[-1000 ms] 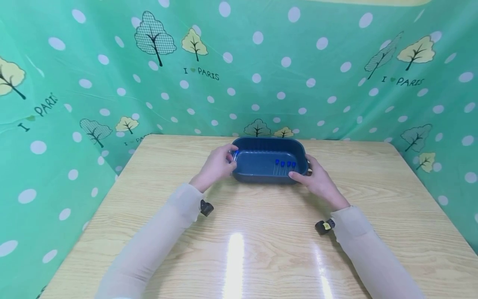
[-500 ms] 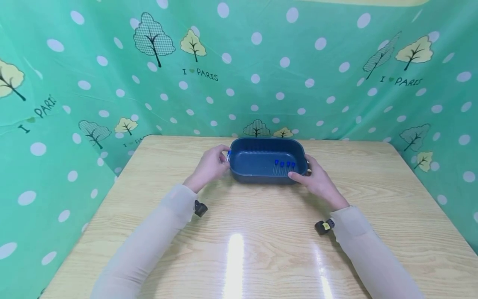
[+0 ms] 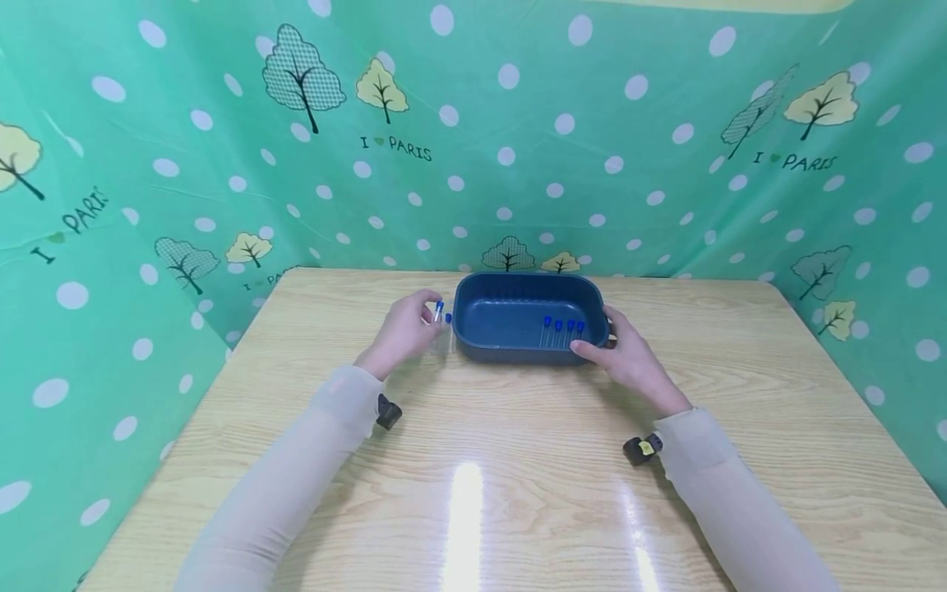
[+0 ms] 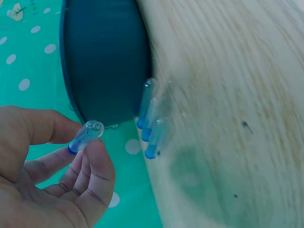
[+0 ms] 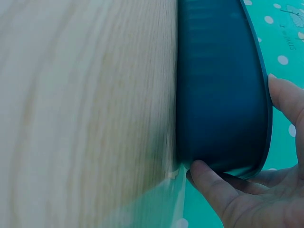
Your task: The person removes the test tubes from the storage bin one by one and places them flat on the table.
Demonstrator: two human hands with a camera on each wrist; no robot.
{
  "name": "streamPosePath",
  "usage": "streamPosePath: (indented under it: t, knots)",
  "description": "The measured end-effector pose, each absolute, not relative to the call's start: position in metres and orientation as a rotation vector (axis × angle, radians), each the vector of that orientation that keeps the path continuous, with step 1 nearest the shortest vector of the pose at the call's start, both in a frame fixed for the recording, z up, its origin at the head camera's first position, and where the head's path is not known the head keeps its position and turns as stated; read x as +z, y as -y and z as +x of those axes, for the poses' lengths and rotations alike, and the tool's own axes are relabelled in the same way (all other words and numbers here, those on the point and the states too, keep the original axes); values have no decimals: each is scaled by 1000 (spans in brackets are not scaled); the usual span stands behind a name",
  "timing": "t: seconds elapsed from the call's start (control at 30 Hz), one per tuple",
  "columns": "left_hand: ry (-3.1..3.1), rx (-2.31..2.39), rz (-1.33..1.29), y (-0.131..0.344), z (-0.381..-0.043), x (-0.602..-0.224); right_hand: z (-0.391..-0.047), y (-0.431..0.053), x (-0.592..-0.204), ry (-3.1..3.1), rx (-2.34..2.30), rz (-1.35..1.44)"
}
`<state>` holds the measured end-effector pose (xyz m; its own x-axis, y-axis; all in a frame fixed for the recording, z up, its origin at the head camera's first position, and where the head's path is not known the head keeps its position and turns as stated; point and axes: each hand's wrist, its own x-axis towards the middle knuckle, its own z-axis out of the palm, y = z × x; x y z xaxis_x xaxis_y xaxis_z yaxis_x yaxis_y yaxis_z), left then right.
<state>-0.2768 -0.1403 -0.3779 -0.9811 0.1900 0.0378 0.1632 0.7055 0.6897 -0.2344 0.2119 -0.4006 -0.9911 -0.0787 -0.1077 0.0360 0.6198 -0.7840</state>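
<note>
As the left hand point(image 3: 402, 331) pinches a tube point(image 3: 438, 312) mid-frame, the right hand point(image 3: 634, 362) gripping the tub point(image 3: 501, 325), transfer seemingly needs gentle placing.

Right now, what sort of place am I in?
Likely a makeshift recording booth: green polka-dot Paris-print cloth behind and beside a wood-grain table, plus a black camera at each wrist.

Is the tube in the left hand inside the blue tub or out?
Out: the left hand pinches the tube beside the blue tub, outside its rim.
</note>
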Motion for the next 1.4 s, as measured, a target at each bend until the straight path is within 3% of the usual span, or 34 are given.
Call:
streamPosePath:
  t: [1.4]
  knots:
    - [-2766,1055,115,157,-306,-411,-234,-212,-403,-2723,-1327,-51]
